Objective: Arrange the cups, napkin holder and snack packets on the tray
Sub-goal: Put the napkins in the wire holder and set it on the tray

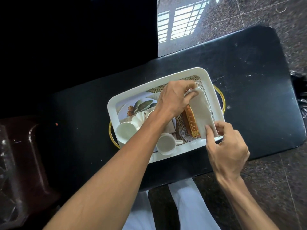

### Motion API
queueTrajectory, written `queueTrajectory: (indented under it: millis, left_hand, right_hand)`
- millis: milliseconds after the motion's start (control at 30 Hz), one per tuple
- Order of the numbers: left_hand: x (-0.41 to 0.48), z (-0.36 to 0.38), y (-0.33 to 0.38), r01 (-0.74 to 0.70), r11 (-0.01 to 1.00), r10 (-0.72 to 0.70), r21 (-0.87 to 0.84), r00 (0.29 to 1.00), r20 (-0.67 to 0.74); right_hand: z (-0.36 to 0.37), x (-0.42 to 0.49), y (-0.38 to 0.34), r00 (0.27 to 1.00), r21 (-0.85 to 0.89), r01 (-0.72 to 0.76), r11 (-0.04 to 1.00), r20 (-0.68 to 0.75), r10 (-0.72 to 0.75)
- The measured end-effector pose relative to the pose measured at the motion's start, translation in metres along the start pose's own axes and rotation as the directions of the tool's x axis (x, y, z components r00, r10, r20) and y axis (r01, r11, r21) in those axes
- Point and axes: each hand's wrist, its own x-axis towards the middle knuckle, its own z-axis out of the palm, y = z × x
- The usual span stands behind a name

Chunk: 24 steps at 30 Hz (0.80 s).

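A white rectangular tray (167, 80) with gold handles lies on a black table (249, 80). Two white cups stand upside down in it, one (126, 131) at the near left and one (166, 144) at the near middle. A gold wire napkin holder (191, 119) stands in the tray's right part. A stack of white napkins (201, 113) rests in and over the holder. My left hand (174, 98) pinches the far end of the napkins. My right hand (226, 146) grips their near end at the tray's rim. No snack packets are visible.
The tray's floor carries a printed picture of leaves and fruit (141, 106). A dark brown chair (25, 146) with clear plastic wrap stands at the left. The floor (265, 14) is speckled stone. My legs in light trousers (187, 205) are below the table edge.
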Motion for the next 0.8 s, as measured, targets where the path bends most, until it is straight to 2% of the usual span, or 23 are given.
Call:
queueTrajectory:
  millis: [167,467,667,800]
  left_hand:
    - [0.003,0.005,0.001,-0.006,0.999,0.006,0.045,1.0,0.011]
    - [-0.007,0.001,-0.001,-0.025,0.997,0.022,0.078,0.999,0.042]
    - [-0.034,-0.013,-0.009,0.036,0.998,-0.035,0.043,0.999,-0.027]
    - [-0.064,-0.033,-0.017,0.102,0.991,-0.093,0.091,0.99,-0.103]
  right_hand:
    - [0.001,0.0,0.003,0.998,-0.044,0.058,0.997,0.014,-0.057]
    - [-0.002,0.0,0.001,0.999,0.001,0.025,1.0,0.034,-0.025]
    - [-0.005,0.002,-0.007,0.998,-0.027,0.042,0.999,0.045,-0.041]
    - [-0.004,0.001,-0.023,0.973,0.087,0.195,0.977,0.112,-0.204]
